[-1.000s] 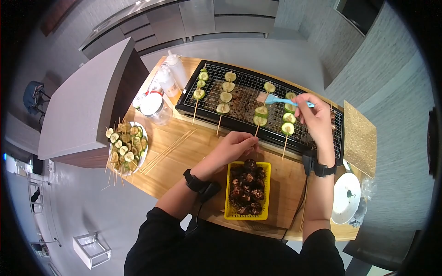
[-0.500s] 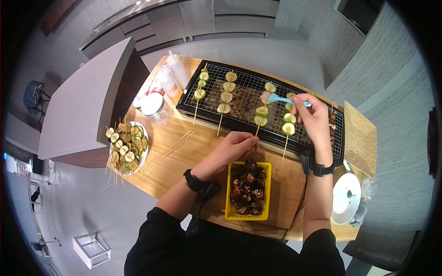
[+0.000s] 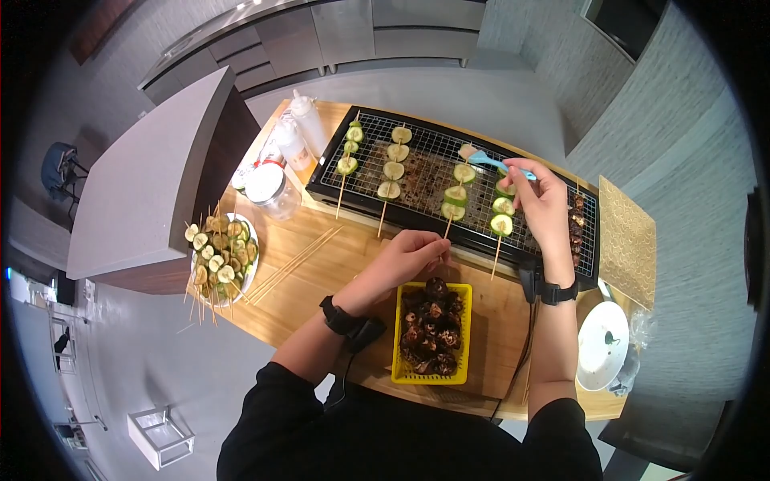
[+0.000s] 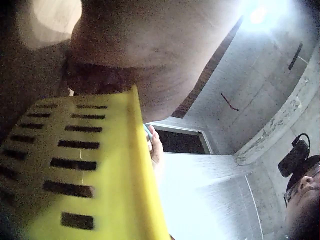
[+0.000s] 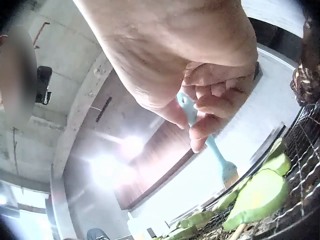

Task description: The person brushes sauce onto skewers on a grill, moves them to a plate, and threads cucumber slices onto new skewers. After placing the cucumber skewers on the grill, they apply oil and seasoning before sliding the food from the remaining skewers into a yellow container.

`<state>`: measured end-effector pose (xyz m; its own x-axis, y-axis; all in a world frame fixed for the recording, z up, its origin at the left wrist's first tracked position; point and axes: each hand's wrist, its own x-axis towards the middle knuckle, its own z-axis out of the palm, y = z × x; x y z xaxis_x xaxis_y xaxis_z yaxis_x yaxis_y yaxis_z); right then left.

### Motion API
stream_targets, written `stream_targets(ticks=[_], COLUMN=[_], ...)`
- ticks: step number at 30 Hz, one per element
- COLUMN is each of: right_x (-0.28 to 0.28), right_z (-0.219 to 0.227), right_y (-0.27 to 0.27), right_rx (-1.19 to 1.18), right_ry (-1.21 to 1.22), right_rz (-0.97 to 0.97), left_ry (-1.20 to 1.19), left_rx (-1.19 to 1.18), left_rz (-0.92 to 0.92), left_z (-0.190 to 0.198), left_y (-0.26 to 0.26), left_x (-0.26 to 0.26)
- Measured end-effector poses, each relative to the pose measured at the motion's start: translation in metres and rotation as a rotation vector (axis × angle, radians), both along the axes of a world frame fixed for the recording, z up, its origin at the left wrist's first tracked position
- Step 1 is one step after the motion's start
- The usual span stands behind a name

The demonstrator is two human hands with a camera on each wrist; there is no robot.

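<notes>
My right hand (image 3: 542,200) grips the light-blue handle of a basting brush (image 3: 486,159) over the grill. Its bristles lie at the topmost slice of a skewer of green vegetable slices (image 3: 455,194). In the right wrist view thumb and fingers curl round the brush (image 5: 214,147), with a green slice (image 5: 260,197) below. My left hand (image 3: 419,250) pinches the near end of that skewer's stick, just past the grill's front edge. Below this hand stands a yellow basket (image 3: 396,337) of dark browned pieces; its slotted side (image 4: 115,165) fills much of the left wrist view.
The black grill (image 3: 317,186) bears several more vegetable skewers (image 3: 393,169) and dark browned skewers (image 3: 576,228) at its right end. At left are squeeze bottles (image 3: 307,120), a glass jar (image 3: 273,192), bare sticks (image 3: 293,264) and a skewer-laden plate (image 3: 253,255). A white pan (image 3: 597,357) sits at right.
The brush has moved up the skewer from its middle slices to the far end, my right hand shifting slightly with it. My left hand keeps its place on the stick.
</notes>
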<state>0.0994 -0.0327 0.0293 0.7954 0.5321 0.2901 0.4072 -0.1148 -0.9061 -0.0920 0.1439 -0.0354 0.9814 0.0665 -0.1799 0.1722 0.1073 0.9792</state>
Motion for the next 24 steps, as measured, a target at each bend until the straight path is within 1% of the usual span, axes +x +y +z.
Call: stream_targets(ticks=[2, 5, 14, 17, 20, 24], right_x=[0.000, -0.004, -0.006, -0.004, -0.005, -0.008], right_z=[-0.001, 0.006, 0.018, 0.015, 0.019, 0.020], right_y=[-0.001, -0.003, -0.011, -0.012, -0.015, -0.013], right_rx=[-0.040, 0.000, 0.038, -0.032, 0.029, -0.011], right_ry=[0.008, -0.004, 0.080, 0.055, 0.108, 0.107], right_rz=[0.013, -0.010, 0.071, 0.098, 0.120, 0.140], left_ry=[-0.001, 0.003, -0.001, 0.010, 0.022, 0.010], left_rx=[-0.001, -0.005, 0.004, 0.006, -0.005, 0.005], left_rz=[-0.008, -0.016, -0.014, -0.013, -0.011, -0.009], left_z=[-0.001, 0.001, 0.002, 0.004, 0.004, -0.001], left_y=[0.001, 0.002, 0.001, 0.000, 0.000, 0.000], left_x=[0.000, 0.000, -0.001, -0.001, -0.001, 0.000])
